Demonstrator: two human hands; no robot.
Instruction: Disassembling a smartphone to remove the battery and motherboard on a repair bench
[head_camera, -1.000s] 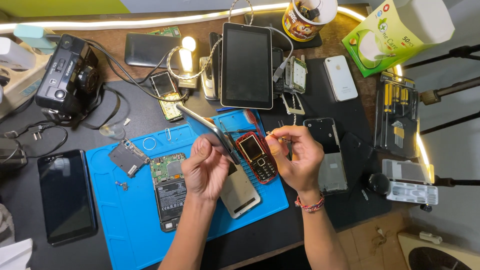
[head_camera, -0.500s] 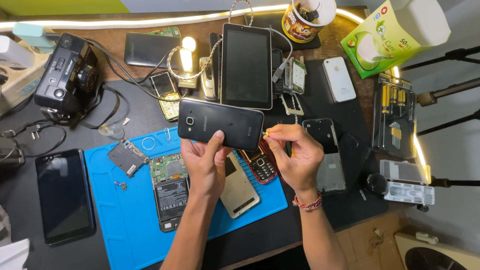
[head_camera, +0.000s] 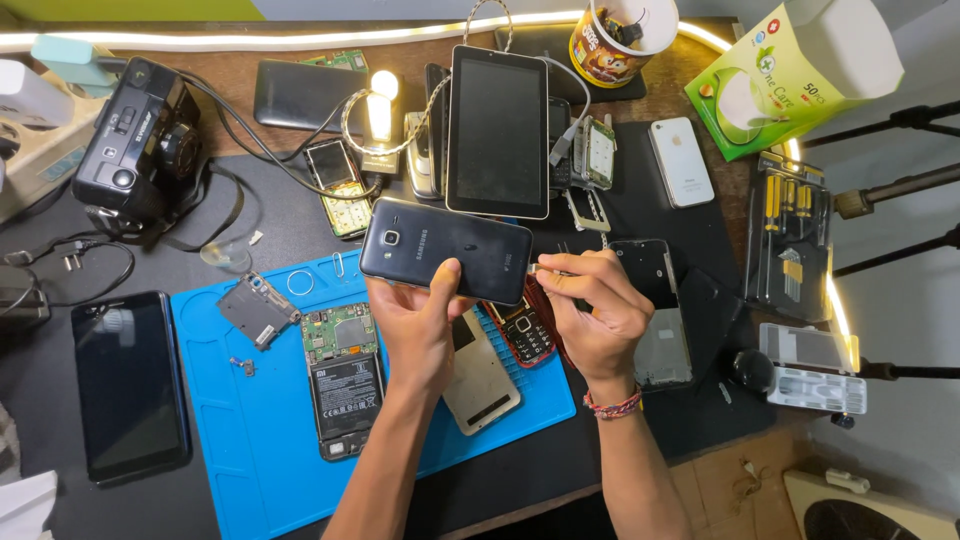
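Left hand (head_camera: 420, 320) was closed on a dark smartphone (head_camera: 445, 250), held back-up and level above the blue work mat (head_camera: 230, 440), thumb on the rear cover, fingers wrapped under the lower edge. Looked like a brace grip, keeping the phone's right-hand short edge exposed and steady.

Right hand (head_camera: 590, 305) was pinched shut on a thin metal pin-like tool (head_camera: 545, 270), tip right at that short edge of the phone. Couldn't tell whether the tip was actually in a slot or just touching the frame; too small to resolve.

Under the hands, on the mat: a red keypad phone (head_camera: 520, 335) and a beige back cover (head_camera: 480, 375), partly hidden by the left wrist. Left of those, an opened phone (head_camera: 342, 375) with board and battery exposed, then a small square metal part (head_camera: 257, 310) near the mat's top-left area. Parts looked kept on the mat so small bits stayed put.

Behind the held phone, a black tablet (head_camera: 497, 130) lay flat on the table (head_camera: 300, 230). A white phone (head_camera: 680, 160) was well off to the right, a screwdriver set (head_camera: 790, 235) further right within reach of the right hand. A black camera (head_camera: 140, 140) sat far left, a black-screened phone (head_camera: 128, 385) just left of the mat.
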